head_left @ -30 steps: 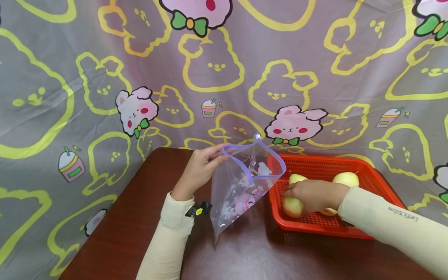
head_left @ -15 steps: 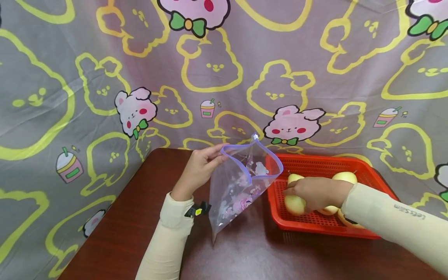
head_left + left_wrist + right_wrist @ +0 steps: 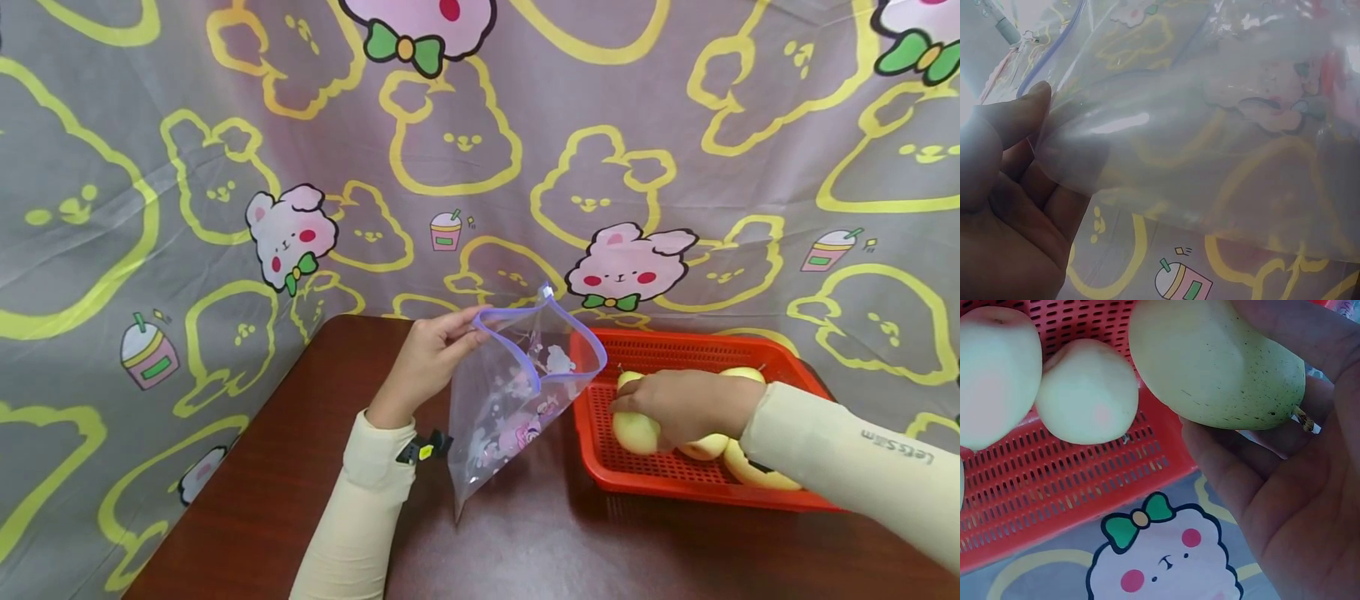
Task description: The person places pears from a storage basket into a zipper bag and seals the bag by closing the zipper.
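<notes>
Right grip (image 3: 678, 406): fingers curled part-way round one pale fruit (image 3: 1216, 362), spread about as wide as the fruit; stem end toward the palm.
Held fruit: inside the red basket (image 3: 645, 487), near the left wall; lifted clear or resting on the mesh, cannot tell.
Drop risk: could slip back among the other fruit (image 3: 1088, 390); likely cause, smooth round skin and a hold mostly from the sides.
Bruise risk: could knock neighbours or the wall if lifted at a slant; cause, tight spacing.
Left grip (image 3: 431, 358): thumb and fingers nearly together, pinching the clear zip bag (image 3: 510, 425) at the left of the lilac rim (image 3: 517, 351).
Bag position: left of the basket, above the tabletop (image 3: 540, 550), mouth gaping; contact at the bottom corner unclear.
Mouth risk: could fold inward if bumped; cause, thin film pinched at one side only.
Load risk: could tug out of the pinch under fruit weight; cause, small contact patch.
</notes>
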Demonstrator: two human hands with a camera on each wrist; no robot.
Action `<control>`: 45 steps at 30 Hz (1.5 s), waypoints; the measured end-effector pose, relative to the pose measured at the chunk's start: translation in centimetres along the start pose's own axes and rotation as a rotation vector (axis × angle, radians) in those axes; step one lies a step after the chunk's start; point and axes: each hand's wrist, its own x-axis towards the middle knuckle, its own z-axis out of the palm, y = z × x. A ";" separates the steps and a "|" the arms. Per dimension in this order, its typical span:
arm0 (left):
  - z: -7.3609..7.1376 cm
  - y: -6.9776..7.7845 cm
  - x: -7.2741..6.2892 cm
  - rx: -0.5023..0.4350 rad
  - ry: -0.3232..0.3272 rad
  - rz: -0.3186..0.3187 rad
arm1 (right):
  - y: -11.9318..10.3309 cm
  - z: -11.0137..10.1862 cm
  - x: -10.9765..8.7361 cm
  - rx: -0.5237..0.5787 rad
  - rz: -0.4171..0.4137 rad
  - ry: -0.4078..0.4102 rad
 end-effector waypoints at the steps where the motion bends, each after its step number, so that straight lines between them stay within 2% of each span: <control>1: 0.0 0.0 0.0 0.000 -0.001 0.000 | 0.0 -0.2 0.0 -0.002 -0.004 0.004; 6: 0.0 -0.1 0.0 0.008 -0.004 -0.001 | -0.1 -0.9 -0.3 -0.040 -0.041 0.035; 13: 0.0 0.0 -0.1 0.026 0.001 -0.004 | -0.3 -2.0 -0.6 -0.029 -0.034 0.018; 18: 0.0 -0.1 -0.1 0.027 0.000 0.003 | -0.7 -3.1 -1.1 -0.038 -0.058 0.037; 26: 0.0 -0.1 -0.1 0.023 -0.006 0.000 | -0.8 -4.4 -1.9 -0.033 -0.048 0.027; 32: 0.1 -0.1 -0.1 0.017 -0.009 -0.003 | -0.8 -5.0 -2.5 -0.027 -0.062 0.051; 45: 0.4 -0.3 0.2 -0.007 0.013 0.022 | -0.5 -6.4 -3.1 -0.076 -0.054 0.075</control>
